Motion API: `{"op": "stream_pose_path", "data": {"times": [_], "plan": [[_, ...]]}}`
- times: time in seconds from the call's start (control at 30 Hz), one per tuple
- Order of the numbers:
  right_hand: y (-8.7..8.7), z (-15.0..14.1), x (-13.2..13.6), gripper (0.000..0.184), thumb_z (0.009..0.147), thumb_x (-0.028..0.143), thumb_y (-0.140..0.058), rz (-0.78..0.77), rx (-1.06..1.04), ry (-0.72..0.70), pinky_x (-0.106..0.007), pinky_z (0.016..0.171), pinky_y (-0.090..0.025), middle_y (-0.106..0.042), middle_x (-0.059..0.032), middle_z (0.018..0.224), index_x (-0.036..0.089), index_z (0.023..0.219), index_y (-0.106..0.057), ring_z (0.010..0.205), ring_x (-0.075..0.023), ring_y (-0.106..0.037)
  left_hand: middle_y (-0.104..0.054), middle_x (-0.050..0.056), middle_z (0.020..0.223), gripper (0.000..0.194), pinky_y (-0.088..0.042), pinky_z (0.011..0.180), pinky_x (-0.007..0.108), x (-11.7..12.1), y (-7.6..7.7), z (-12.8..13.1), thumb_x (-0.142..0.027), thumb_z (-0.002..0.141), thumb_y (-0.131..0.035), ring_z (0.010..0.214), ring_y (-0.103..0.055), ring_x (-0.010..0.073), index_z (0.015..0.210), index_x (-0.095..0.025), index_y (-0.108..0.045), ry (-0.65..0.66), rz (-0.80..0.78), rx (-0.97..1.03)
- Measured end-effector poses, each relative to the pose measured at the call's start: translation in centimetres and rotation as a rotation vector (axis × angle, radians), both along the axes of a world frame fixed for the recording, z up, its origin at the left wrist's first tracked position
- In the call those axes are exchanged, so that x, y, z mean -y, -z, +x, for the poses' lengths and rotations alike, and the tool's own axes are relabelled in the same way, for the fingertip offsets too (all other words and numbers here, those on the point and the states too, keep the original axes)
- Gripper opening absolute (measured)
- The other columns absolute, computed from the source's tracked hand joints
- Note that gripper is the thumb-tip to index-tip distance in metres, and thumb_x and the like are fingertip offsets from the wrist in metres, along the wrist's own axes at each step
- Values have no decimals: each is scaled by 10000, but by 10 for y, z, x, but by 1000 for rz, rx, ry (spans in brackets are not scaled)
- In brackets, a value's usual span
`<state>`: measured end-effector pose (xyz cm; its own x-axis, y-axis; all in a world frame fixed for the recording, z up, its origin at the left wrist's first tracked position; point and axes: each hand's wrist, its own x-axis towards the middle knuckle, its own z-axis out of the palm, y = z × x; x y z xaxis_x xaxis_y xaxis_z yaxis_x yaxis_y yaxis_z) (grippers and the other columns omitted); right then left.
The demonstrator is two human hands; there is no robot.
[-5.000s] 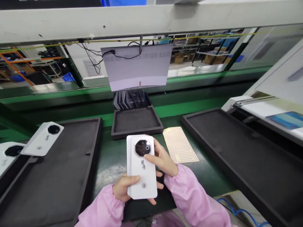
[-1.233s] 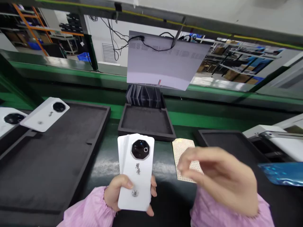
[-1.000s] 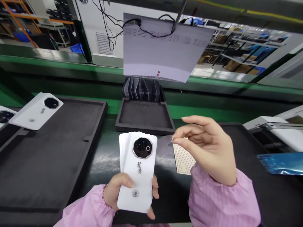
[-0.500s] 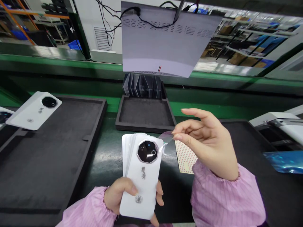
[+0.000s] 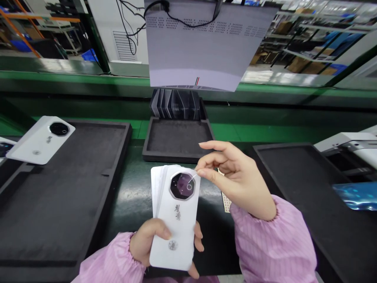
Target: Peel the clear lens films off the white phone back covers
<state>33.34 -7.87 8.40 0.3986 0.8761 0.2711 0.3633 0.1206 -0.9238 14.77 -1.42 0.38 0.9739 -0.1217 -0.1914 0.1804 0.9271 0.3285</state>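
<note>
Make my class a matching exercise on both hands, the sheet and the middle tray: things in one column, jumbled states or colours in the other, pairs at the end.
Things
1. Left hand
2. Right hand
3. Sheet
4. Middle tray

States or colours
A. Black
B. Pinching a clear film
C. Pale, partly hidden
D. Gripping fanned white panels

Pairs: 1-D, 2-B, 3-C, 4-A
</note>
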Motion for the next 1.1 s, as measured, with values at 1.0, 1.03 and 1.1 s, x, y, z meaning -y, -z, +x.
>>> {"op": "stream_pose_path", "data": {"times": [1.0,1.03,1.1], "plan": [[13,-4,-9,355,789,136,-584,-63,81,-82,-265,670,-494,-659,20,768,204,1128,-505,675,-112,-594,-589,150,938,514,-497,694,448,-2,7,0,-215,581,-478,851,-561,265,1048,-39,-600,-24,37,-6],[13,-4,-10,353,790,137,-583,-64,85,-82,-266,670,-495,-659,20,768,204,1128,-504,675,-112,-594,-588,151,937,514,-498,692,446,-2,7,0,-215,580,-477,854,-559,266,1045,-35,-601,-22,41,-5],[14,-4,-10,347,791,135,-582,-66,92,-83,-265,669,-497,-658,20,768,204,1123,-504,675,-114,-596,-584,154,944,512,-501,688,445,-2,6,-1,-209,578,-477,873,-548,269,1042,-32,-603,-28,42,-4]]}}
